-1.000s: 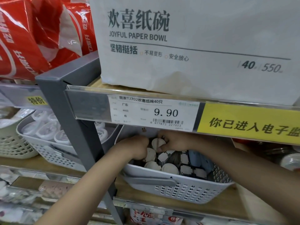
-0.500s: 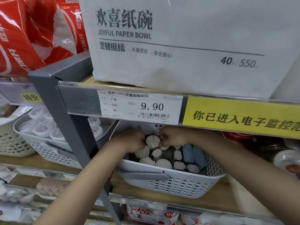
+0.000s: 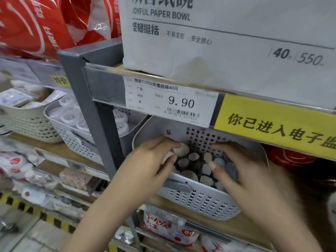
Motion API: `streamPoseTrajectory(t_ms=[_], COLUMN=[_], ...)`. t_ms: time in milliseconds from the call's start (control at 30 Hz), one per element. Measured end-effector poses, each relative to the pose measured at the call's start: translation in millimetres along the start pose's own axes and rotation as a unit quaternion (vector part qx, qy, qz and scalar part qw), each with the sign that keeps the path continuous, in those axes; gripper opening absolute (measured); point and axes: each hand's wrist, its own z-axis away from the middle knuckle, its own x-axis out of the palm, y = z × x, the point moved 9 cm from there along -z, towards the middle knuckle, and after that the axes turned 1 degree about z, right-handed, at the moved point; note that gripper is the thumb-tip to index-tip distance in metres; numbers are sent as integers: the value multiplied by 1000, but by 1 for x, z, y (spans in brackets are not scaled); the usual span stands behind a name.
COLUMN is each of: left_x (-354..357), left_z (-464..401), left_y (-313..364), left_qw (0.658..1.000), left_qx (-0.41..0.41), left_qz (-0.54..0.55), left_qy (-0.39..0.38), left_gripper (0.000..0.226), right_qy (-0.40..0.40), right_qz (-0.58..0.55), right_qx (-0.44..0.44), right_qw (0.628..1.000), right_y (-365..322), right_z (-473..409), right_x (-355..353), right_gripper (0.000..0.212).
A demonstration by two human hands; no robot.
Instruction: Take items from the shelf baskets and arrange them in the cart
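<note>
My left hand (image 3: 154, 160) covers part of the round items (image 3: 183, 149) in the grey basket (image 3: 200, 202); whether my grip holds one is unclear. Motion blurs my right hand (image 3: 241, 171). The top edge crops the paper bowl box (image 3: 227, 42).

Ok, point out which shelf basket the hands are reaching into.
The grey basket right of the grey upright, below the 9.90 price tag; the two baskets left of the upright go untouched.
</note>
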Motion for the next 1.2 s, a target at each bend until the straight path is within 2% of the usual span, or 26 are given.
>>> streamPoseTrajectory(t_ms=[33,100,233,367,467,633,733,933,1100,1200], left_x=[-3,-10,-27,-49,-71,-125,-153,-202,-246,-269], left_z=[13,40,102,180,251,396,488,642,696,699], left_y=[3,0,-31,-82,-117,-152,-164,-177,-203,-238], left_qw=[1000,1000,994,971,940,863,816,710,674,675], left_qx=[4,-11,-101,-233,-335,-485,-551,-666,-686,-680], left_qz=[-12,-20,-15,-12,-3,-18,-61,-79,-91,-91], left_qy=[5,6,27,58,73,142,166,215,260,273], left_gripper=[23,29,34,29,24,20,24,26,26,29], right_qy=[37,51,30,-31,-118,-274,-314,-374,-409,-432], right_qz=[-12,-54,-101,-195,-221,-223,-224,-249,-240,-214], right_qx=[-16,-45,-165,-237,-263,-325,-381,-439,-427,-408], right_qw=[999,996,981,951,932,877,840,778,770,775], right_y=[-9,-29,-95,-164,-222,-328,-398,-526,-578,-596], right_z=[6,15,31,45,55,90,121,179,188,173], right_x=[-4,2,23,66,114,199,236,288,332,368], right_gripper=[27,31,29,25,27,31,31,34,32,31])
